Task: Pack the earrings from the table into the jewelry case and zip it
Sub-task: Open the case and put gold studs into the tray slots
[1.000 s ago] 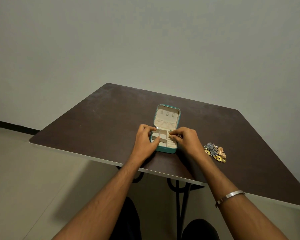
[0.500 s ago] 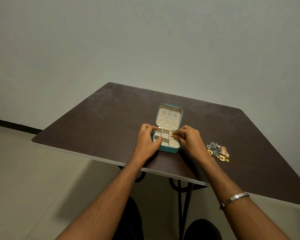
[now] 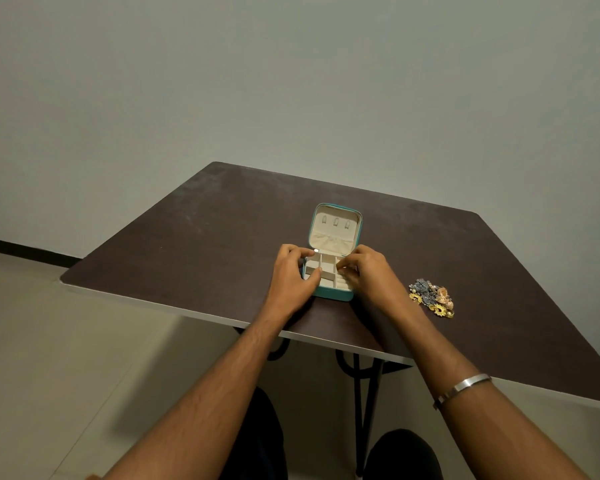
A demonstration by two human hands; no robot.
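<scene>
Right now the left fingers (image 3: 303, 252) curl over the case's left rim, thumb pressed on the near-left corner, so the left hand (image 3: 288, 278) is gripping the case (image 3: 329, 268) and steadying it. The right fingers (image 3: 343, 268) are bunched over the case's right-hand compartments; whether they pinch anything small there is too fine to tell, and the right hand (image 3: 368, 275) covers that side of the case. A bangle (image 3: 465, 388) sits on the right forearm.

The case lies open on the table (image 3: 187, 244), its lid (image 3: 335, 226) standing up at the far side, its pale compartments looking bare where they show. The earrings (image 3: 432, 297) lie in a small heap to the right of the case, apart from it and untouched by either hand.

As I judge it, packing has barely started: the case is being opened out or readied. Next the right hand would need to go out to the heap right of the case, pick one piece off with a fine pinch, and carry it back to a compartment while the left keeps the case from sliding. Zipping is far off
</scene>
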